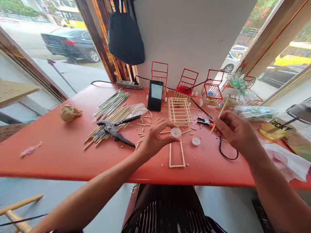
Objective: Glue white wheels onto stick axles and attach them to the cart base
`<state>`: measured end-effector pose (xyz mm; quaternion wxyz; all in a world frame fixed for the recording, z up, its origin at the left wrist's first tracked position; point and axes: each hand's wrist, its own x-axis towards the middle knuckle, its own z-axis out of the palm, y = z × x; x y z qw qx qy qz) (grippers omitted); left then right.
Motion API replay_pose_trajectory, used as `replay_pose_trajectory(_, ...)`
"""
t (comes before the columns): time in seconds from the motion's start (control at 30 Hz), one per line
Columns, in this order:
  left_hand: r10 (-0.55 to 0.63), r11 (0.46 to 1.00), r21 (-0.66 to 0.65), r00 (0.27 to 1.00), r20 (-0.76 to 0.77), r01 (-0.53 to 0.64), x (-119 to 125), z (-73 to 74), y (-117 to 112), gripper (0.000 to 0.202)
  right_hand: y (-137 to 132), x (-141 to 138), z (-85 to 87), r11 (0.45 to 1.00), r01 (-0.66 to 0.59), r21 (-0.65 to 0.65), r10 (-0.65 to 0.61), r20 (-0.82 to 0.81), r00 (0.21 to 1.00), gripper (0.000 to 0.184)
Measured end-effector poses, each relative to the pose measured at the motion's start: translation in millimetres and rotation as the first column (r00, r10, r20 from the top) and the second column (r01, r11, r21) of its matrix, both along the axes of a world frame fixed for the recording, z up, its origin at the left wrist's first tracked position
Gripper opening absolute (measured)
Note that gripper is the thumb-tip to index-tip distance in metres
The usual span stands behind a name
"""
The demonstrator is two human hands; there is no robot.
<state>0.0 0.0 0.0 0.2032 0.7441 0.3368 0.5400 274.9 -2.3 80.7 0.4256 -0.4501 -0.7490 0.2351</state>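
At frame centre, the left hand [157,136] pinches 1 small, round, whitish cap [176,132], its circular face toward the camera. Right of centre, the right hand [234,131] grasps 1 slim, pale wooden stick [221,112], its long axis slanting up rightward.

On the tabletop [70,158], pliers [110,128] are laid over sticks [119,113], right of a wad [68,113]; behind the sticks a power strip [129,84] is placed. A phone [155,96] is stood before a chair frame [159,67]. Right of the phone a stick cage [180,110] is set, with a flat frame [177,166] placed before it. A cap [196,141] is seated right of the flat frame, cutters [204,121] behind the cap
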Motion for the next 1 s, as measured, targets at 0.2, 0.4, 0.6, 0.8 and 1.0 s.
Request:
replay_pose_trajectory(0.2,0.012,0.997,-0.07,1.0,-0.013,-0.013,4,1.7,-4,0.028,1,-69,-18.9,0.982,-0.125,0.143,0.148,-0.167,0.975,0.011)
replay_pose_trajectory(0.4,-0.019,0.991,-0.134,0.997,-0.073,0.009,6,4.9,-8,0.032,0,-64,-41.3,0.982,-0.13,0.138,0.139,-0.063,0.988,0.008)
replay_pose_trajectory(0.6,-0.059,0.99,-0.13,0.997,-0.046,0.053,9,-0.7,-8,0.032,-4,-67,-38.2,0.967,-0.135,0.216,0.121,0.078,0.99,0.008)
replay_pose_trajectory(0.8,-0.043,0.995,-0.094,0.998,-0.036,0.04,8,-2.1,-6,0.032,-5,-70,-39.0,0.961,-0.141,0.24,0.119,0.103,0.988,0.009)
replay_pose_trajectory(1.0,-0.034,0.993,-0.116,0.998,-0.055,0.028,8,-2.3,-7,0.032,-5,-70,-40.3,0.954,-0.143,0.264,0.115,0.117,0.986,0.009)
